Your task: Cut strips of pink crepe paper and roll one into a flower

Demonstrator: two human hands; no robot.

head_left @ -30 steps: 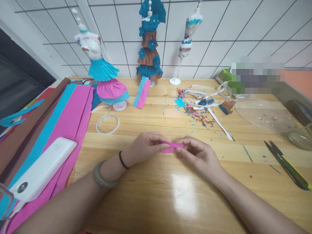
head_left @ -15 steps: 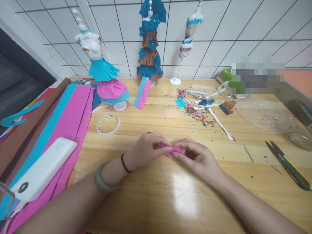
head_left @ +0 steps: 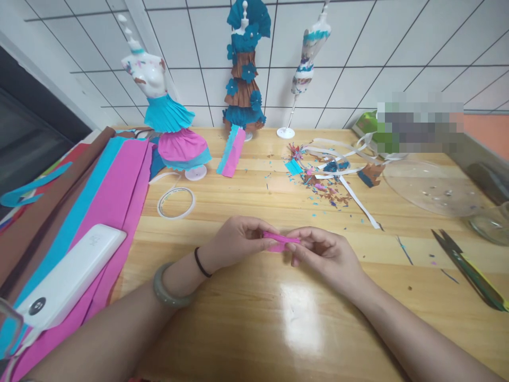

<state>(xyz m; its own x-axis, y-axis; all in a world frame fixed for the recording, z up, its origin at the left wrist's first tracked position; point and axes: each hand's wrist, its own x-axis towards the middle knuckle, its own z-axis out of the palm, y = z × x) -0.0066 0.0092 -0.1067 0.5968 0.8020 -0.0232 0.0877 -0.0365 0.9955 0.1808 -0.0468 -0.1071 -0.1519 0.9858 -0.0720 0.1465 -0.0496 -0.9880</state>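
A small folded piece of pink crepe paper (head_left: 280,239) is stretched between my hands, above the middle of the wooden table. My left hand (head_left: 240,236) pinches its left end between thumb and fingers. At the right end, my right hand (head_left: 324,249) grips it in the same way, other fingers curled. Folded layers show along the top edge, and a flap hangs below. Beyond my hands lies a roll of double-sided tape (head_left: 175,215). Further back is a folded pink and blue paper strip (head_left: 233,151).
Small dress forms stand at the back: one in a blue and pink skirt (head_left: 170,114), one in a teal and brown dress (head_left: 243,79), one bare (head_left: 304,69). Paper sheets (head_left: 115,175) and a power bank (head_left: 75,276) lie left; scraps (head_left: 326,188) and scissors (head_left: 469,270) right.
My hands drew together, bunching the pink paper, then moved slightly apart again, so it is stretched out between them. Things on the table stay in place.
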